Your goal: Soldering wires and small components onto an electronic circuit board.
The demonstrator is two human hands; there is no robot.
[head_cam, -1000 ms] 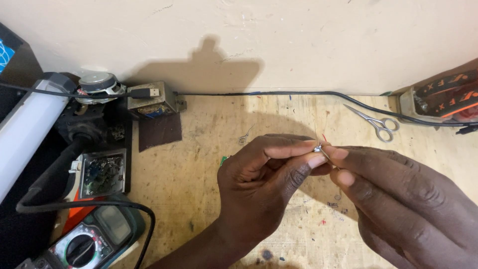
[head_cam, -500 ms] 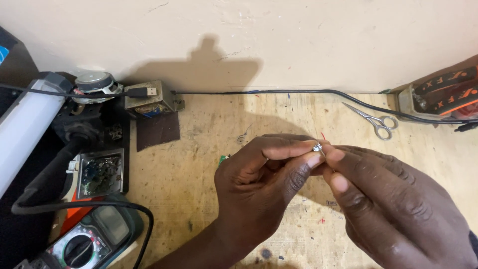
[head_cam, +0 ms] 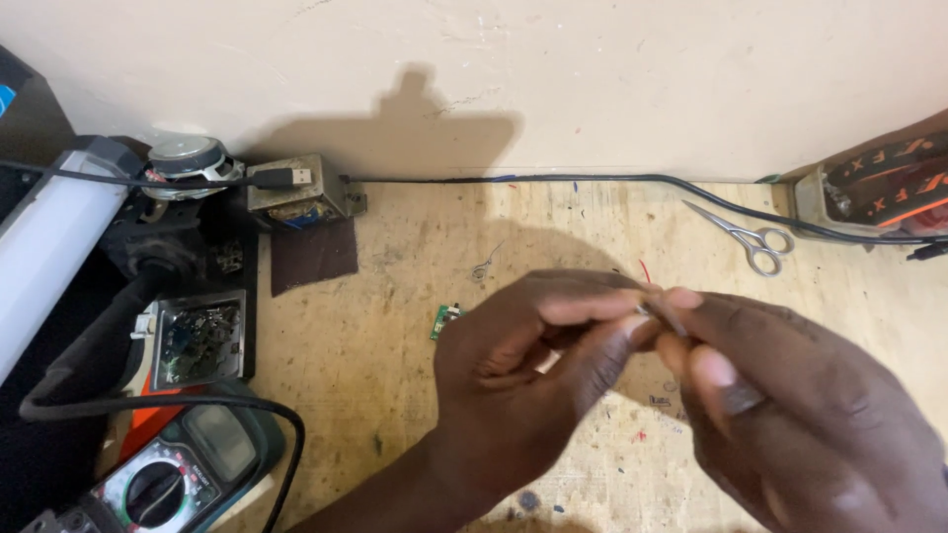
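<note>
My left hand (head_cam: 523,380) and my right hand (head_cam: 790,405) meet over the wooden bench (head_cam: 395,355), fingertips pinched together on one small metal part (head_cam: 649,311). A thin red wire (head_cam: 644,270) shows just above the fingers. The part is mostly hidden by my fingertips, so its shape is unclear. A tiny green circuit board (head_cam: 444,320) lies on the bench just left of my left hand.
Small scissors (head_cam: 750,237) lie at the back right beside a black cable (head_cam: 592,181) along the wall. At the left are a multimeter (head_cam: 168,474), a tray of small parts (head_cam: 197,338), a white tube lamp (head_cam: 49,247), a speaker (head_cam: 183,158) and a metal box (head_cam: 291,192).
Both hands have come closer to the camera and shifted slightly down, still pinching the small part. My right fingers have moved over it.
</note>
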